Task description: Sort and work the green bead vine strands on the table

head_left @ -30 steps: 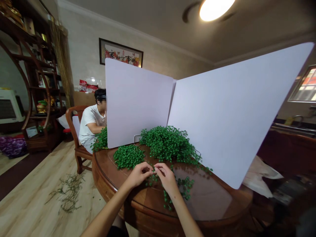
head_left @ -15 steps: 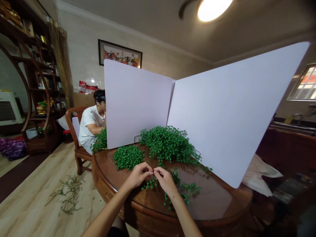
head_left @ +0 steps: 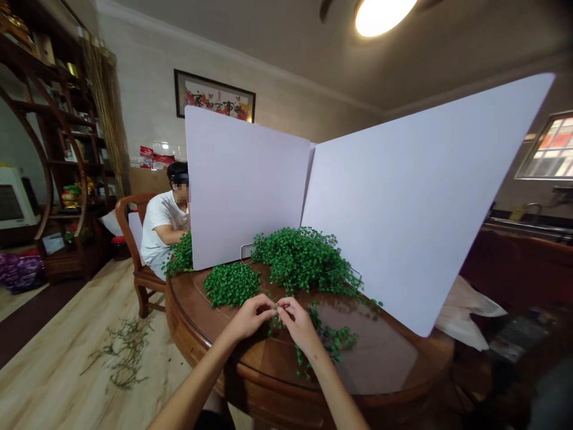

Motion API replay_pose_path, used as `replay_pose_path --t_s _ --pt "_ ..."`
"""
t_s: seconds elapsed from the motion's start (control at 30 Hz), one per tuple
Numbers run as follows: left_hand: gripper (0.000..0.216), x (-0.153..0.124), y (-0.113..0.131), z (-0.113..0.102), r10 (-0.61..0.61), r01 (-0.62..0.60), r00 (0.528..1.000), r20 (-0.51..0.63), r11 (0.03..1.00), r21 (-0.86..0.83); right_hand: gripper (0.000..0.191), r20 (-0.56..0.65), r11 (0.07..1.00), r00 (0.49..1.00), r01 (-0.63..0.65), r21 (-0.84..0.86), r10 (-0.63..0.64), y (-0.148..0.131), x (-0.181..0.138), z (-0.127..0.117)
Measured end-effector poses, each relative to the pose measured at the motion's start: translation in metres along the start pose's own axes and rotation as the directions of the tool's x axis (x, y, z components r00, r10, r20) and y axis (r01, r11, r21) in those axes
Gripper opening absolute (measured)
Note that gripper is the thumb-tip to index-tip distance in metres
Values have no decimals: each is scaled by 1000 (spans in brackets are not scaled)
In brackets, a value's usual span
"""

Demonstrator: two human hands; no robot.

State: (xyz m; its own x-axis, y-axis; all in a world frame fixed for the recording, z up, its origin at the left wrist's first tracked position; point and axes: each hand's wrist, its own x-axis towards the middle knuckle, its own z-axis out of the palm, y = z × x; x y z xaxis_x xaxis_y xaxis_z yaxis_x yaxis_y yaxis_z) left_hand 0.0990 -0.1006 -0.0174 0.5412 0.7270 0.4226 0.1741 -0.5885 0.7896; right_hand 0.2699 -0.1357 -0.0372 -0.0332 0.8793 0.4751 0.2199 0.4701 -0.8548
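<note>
My left hand (head_left: 253, 315) and my right hand (head_left: 297, 322) meet fingertip to fingertip over the near part of the table, both closed in a pinch. Between them is a small green leafy sprig (head_left: 276, 325), mostly covered by the fingers. Just right of and partly under my right hand lie loose green sprigs (head_left: 335, 341). A rounded heap of small green pieces (head_left: 231, 283) sits beyond my left hand. Farther back, a bigger pile of green leafy stems (head_left: 304, 257) rests against the white panels.
Two upright white panels (head_left: 250, 191) form a corner on the round wooden table (head_left: 380, 358). Behind the left panel, a person in a white shirt (head_left: 161, 221) sits on a wooden chair (head_left: 145, 280) beside more greenery (head_left: 179, 255). Bare stems (head_left: 120, 355) lie on the floor.
My hands remain pinched together, with the fingertips slightly shifted. Less of the sprig shows below them. The whole view has moved slightly.
</note>
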Motion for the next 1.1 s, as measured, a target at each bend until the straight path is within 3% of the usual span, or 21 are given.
replay_pose_path --t_s 0.4,0.6,1.1 --pt "22 1 -14 2 -62 55 996 -67 994 -93 18 -23 982 997 74 -176 -79 1 -1 2" --pt "23 0 -11 3 -122 110 991 -56 978 -176 12 22 970 995 101 -222 -99 -1 -4 1" --pt "22 -5 -2 -3 -35 36 999 7 981 -193 15 -68 929 982 145 -342 -179 -8 -8 11"
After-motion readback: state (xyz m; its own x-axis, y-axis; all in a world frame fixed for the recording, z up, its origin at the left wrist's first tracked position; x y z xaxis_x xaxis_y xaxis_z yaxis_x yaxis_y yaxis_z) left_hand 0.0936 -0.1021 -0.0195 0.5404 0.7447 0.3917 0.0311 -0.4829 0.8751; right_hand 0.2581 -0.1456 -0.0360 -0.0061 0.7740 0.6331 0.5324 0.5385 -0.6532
